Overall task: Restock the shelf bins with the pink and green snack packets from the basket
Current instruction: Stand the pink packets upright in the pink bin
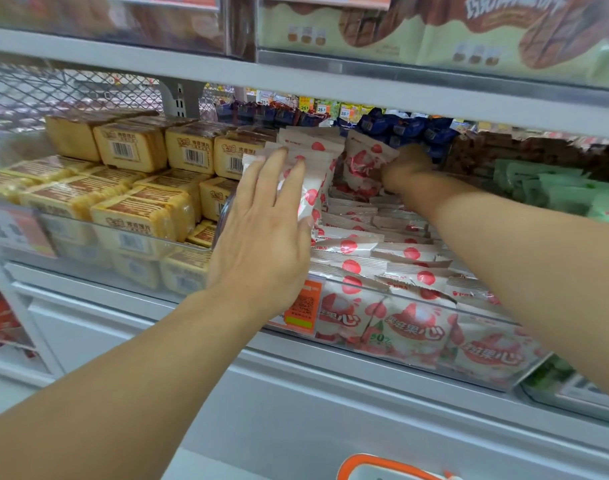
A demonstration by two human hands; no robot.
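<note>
a: pink and white snack packets (382, 251) are filling the clear bin (434, 306) in the middle of the frame, lying flat in layers, with more of them pressing face-out against its front wall lower right of centre.

b: and the hands?

a: the left hand (265, 237) is reaching in from the lower left, fingers straight and spread, lying flat against a standing stack of pink packets (310, 157) at the bin's left side. it is gripping nothing, only pressing.

b: the right one?

a: the right hand (405, 164) is stretching in from the right edge toward the back of the bin, upper centre. it is blurred, but its fingers are curling onto one upright pink packet (362, 164) there, just beside the stack under the left hand.

b: any green ones?

a: green packets (552, 188) are sitting in the next bin at the right edge, well apart from both hands. the basket's orange rim (382, 465) is just peeking in at the bottom edge; its contents are out of view.

b: what else is showing?

a: yellow biscuit packs (136, 188) are stacking up the bin on the left, dark blue packets (407, 129) are lying behind the pink bin, and an orange price tag (303, 303) is hanging on the bin's front, just below the left wrist.
</note>
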